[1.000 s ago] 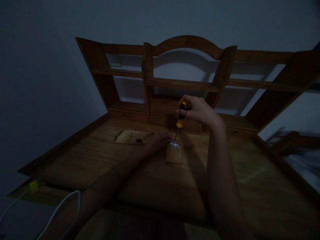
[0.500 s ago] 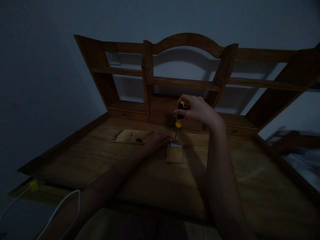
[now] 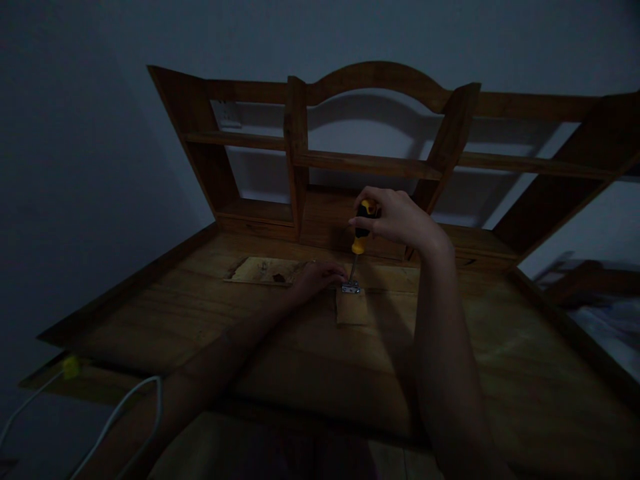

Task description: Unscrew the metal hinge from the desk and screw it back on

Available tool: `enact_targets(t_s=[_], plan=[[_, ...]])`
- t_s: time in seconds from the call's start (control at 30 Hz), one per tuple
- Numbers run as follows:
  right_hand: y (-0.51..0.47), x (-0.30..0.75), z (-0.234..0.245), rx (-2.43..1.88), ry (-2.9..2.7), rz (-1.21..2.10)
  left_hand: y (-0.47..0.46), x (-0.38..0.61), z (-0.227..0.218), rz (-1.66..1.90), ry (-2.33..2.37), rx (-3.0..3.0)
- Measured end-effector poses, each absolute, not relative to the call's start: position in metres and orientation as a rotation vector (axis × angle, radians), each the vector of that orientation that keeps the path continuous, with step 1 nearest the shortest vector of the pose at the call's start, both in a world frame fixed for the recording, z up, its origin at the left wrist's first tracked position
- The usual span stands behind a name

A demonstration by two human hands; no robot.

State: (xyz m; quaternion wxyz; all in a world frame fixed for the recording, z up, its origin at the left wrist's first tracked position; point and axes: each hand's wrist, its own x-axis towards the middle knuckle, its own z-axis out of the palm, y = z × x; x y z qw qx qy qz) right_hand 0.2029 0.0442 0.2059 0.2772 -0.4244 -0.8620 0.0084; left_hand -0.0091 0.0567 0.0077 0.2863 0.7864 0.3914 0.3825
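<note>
My right hand point(image 3: 395, 217) is closed around the black and yellow handle of a screwdriver point(image 3: 358, 247). The shaft points down, its tip at a small silver metal hinge point(image 3: 351, 288). My left hand point(image 3: 317, 279) lies low over the wood, fingers curled and pinched at the hinge's left edge; what they pinch is hidden. Under the hinge sits a small square wooden block point(image 3: 351, 310). Behind it, a long pale wooden strip point(image 3: 263, 271) with a rough, damaged left end runs partly beneath my left hand.
All this rests on a wooden desktop point(image 3: 190, 320) with raised side edges. A wooden shelf unit point(image 3: 367, 163) with an arched top stands at the back against the wall. A white cable point(image 3: 117, 410) crosses near my left forearm, and a yellow object point(image 3: 71, 367) sits at the left corner.
The hinge and block appear slightly further right, and the left fingertips have lifted a little at the hinge. The right hand keeps its hold on the screwdriver, nearly still.
</note>
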Motion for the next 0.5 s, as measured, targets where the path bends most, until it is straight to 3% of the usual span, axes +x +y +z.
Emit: enact_targets(t_s=[0.5], plan=[[0.0440,0.2013,0.2064,-1.139,-2.325,0.050,0.0567,-0.0098,0.0115,1.027,1.001,2.081]])
